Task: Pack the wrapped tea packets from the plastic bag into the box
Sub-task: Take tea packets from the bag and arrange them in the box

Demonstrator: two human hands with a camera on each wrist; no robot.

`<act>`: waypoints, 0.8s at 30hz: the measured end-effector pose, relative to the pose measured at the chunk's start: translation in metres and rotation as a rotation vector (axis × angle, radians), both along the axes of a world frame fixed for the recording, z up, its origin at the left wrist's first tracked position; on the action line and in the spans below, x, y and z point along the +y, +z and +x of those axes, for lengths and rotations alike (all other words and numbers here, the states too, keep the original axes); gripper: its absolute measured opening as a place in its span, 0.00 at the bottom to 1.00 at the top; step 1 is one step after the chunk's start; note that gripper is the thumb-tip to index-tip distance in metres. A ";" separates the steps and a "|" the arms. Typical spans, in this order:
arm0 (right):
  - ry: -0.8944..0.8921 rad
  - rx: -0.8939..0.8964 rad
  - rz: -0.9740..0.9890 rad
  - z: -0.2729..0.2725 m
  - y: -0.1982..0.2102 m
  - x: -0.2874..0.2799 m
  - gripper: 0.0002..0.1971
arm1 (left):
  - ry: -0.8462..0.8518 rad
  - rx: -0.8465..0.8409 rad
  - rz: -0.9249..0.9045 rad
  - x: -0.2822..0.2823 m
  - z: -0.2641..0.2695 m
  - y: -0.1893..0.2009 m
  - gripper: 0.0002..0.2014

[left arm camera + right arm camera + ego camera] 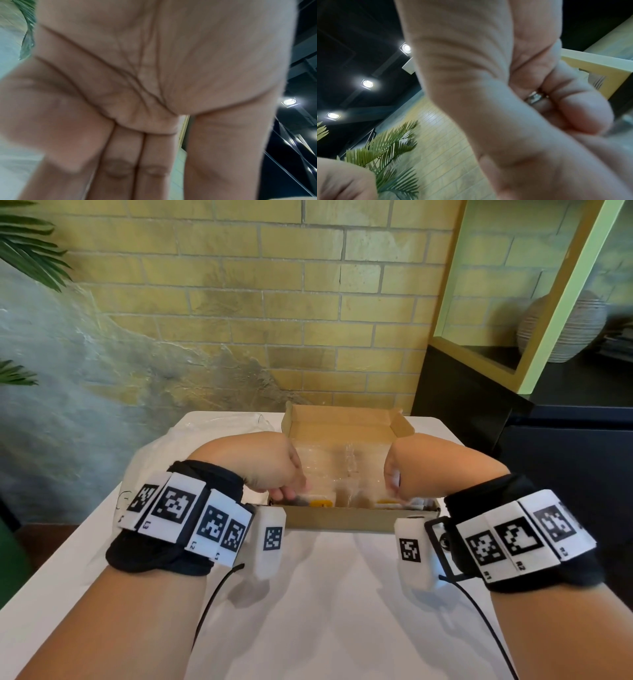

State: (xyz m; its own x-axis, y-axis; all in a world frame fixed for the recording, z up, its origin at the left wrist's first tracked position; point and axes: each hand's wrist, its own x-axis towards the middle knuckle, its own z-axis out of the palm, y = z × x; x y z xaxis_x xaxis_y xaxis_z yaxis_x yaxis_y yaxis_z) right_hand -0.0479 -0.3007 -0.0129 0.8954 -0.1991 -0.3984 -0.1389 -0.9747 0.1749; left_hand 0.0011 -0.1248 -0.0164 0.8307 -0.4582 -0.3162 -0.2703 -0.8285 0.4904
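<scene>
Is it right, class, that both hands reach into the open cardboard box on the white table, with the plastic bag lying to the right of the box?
Not quite. The head view shows the bag to the left of the box, behind the left hand. The rest holds: both hands, the right hand included, reach into the open box on the white table.

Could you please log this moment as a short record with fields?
surface: white table
box: open cardboard, flaps up, on the table
packets: clear-wrapped, lying inside the box
bag: clear plastic, on the table left of the box
left hand: over the box's left side, fingers reaching down to the packets
right hand: over the box's right side, fingers curled; grip not clear
stage: packets in the box, hands at them
</scene>
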 end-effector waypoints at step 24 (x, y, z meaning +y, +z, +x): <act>0.104 -0.300 0.327 -0.003 -0.014 -0.012 0.42 | 0.288 -0.139 0.261 0.034 0.036 -0.015 0.17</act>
State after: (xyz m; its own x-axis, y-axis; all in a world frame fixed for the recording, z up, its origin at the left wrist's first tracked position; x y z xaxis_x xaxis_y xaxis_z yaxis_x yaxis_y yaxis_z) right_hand -0.0511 -0.3129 -0.0265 0.9893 -0.0087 -0.1455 -0.0347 -0.9835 -0.1777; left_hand 0.0367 -0.0905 -0.0319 0.9562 -0.1204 -0.2668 -0.0584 -0.9716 0.2292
